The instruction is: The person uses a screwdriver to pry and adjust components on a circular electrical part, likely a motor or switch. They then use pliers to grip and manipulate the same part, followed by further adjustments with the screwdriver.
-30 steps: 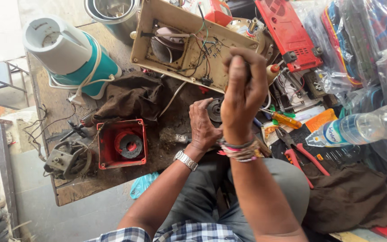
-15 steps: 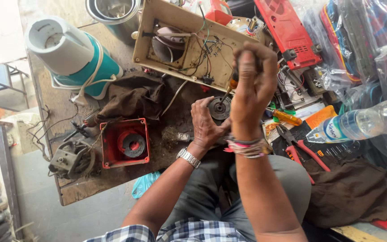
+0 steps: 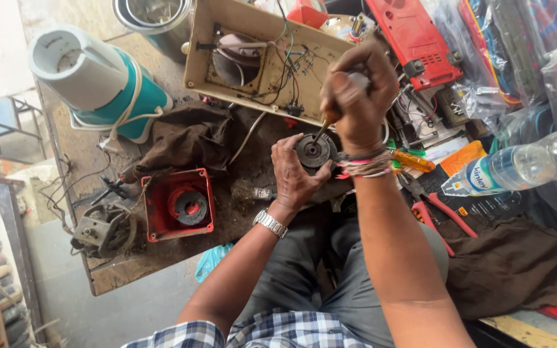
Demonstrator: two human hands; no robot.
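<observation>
My left hand (image 3: 293, 171) grips a small round black motor part (image 3: 315, 151) at the near edge of the wooden workbench (image 3: 127, 267). My right hand (image 3: 357, 95) is closed around the handle of a screwdriver (image 3: 325, 125), its tip pressed down into the centre of the round part. Thread bands circle my right wrist and a metal watch (image 3: 271, 223) sits on my left wrist.
A red square housing (image 3: 178, 204) and a bare motor (image 3: 103, 230) lie left. Behind are a dark cloth (image 3: 188, 138), a beige open appliance base (image 3: 259, 58) with wires and a white-teal jar (image 3: 95, 80). Right: a red casing (image 3: 414, 38), pliers (image 3: 443, 216), a plastic bottle (image 3: 523, 164).
My right hand has turned slightly around the screwdriver and dropped a little toward the round part. My left hand keeps its hold in the same place.
</observation>
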